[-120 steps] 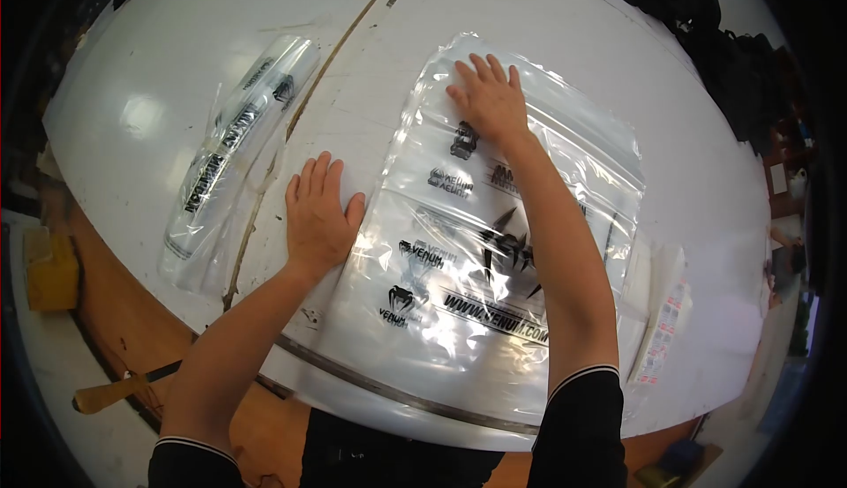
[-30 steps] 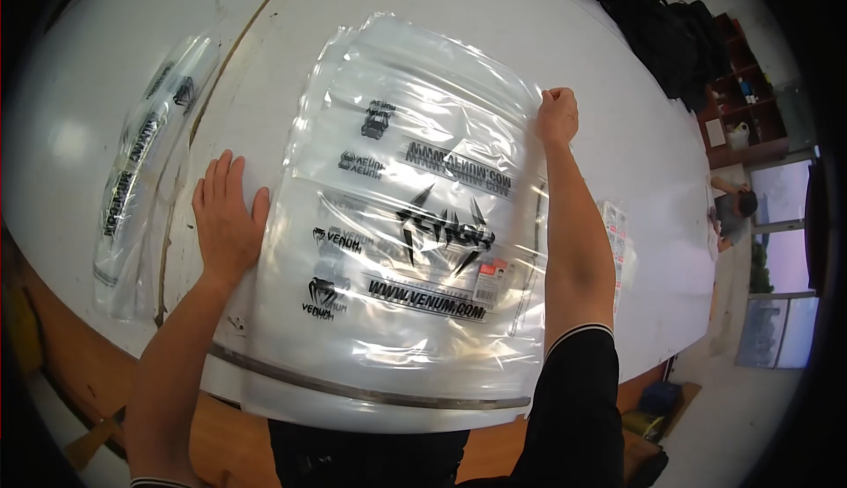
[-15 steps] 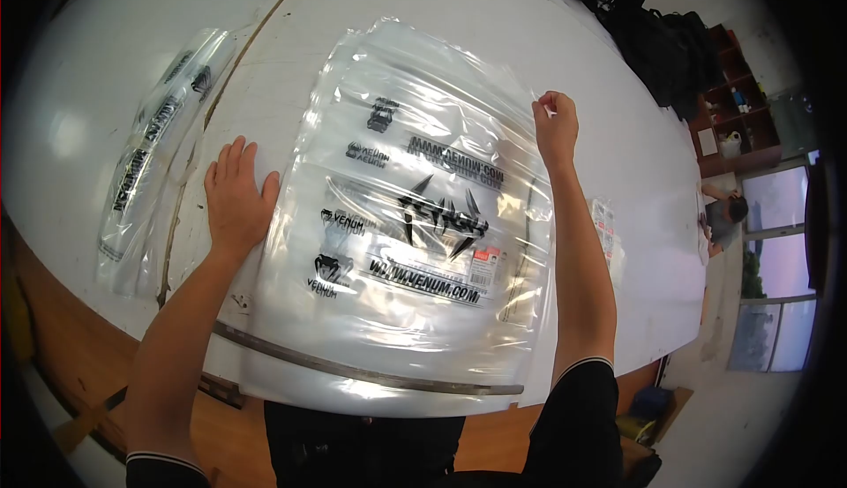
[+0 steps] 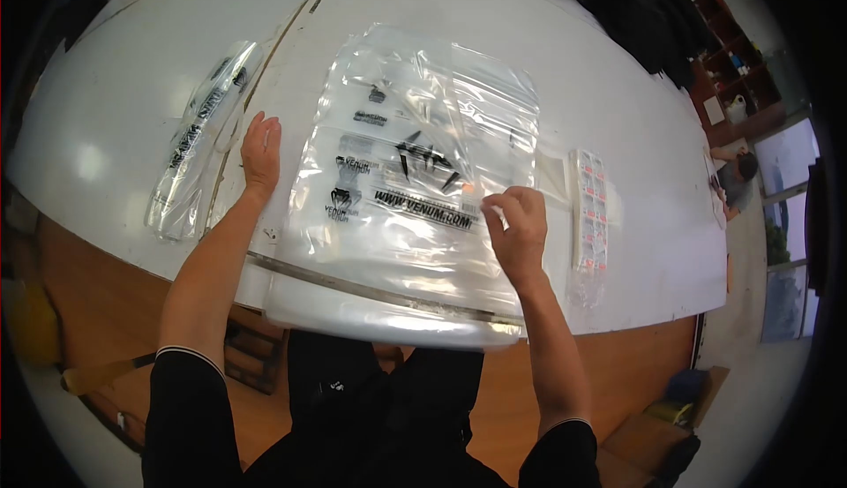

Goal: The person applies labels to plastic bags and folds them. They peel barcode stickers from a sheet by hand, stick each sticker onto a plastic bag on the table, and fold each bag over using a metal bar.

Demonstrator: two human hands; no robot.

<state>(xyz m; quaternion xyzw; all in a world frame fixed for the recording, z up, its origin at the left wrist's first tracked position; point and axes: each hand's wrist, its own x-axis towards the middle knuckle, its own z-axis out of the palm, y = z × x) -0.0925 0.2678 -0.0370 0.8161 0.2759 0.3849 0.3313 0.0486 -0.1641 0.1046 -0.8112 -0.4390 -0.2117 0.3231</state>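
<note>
A stack of clear plastic bags (image 4: 415, 254) with black print lies before me on the white table, its near end hanging over the edge. My right hand (image 4: 518, 228) is closed in a pinch over the right part of the stack. A sheet of the top plastic bag runs up to its fingertips, drawn in from the right side. My left hand (image 4: 260, 154) is beside the stack's left edge, fingers stretched out and nothing in them. A dark flat bar (image 4: 379, 289) crosses the stack near the table edge.
Another clear printed bag bundle (image 4: 198, 139) lies at the left. A strip of labels with red marks (image 4: 591, 210) lies at the right. Black bags (image 4: 609, 20) are piled at the far side, near a shelf (image 4: 737, 64). A person (image 4: 734, 179) is at the far right.
My right hand has moved left and nearer to me, drawing the bag's right edge inward. My left hand has turned onto its side. The view has shifted, showing more floor.
</note>
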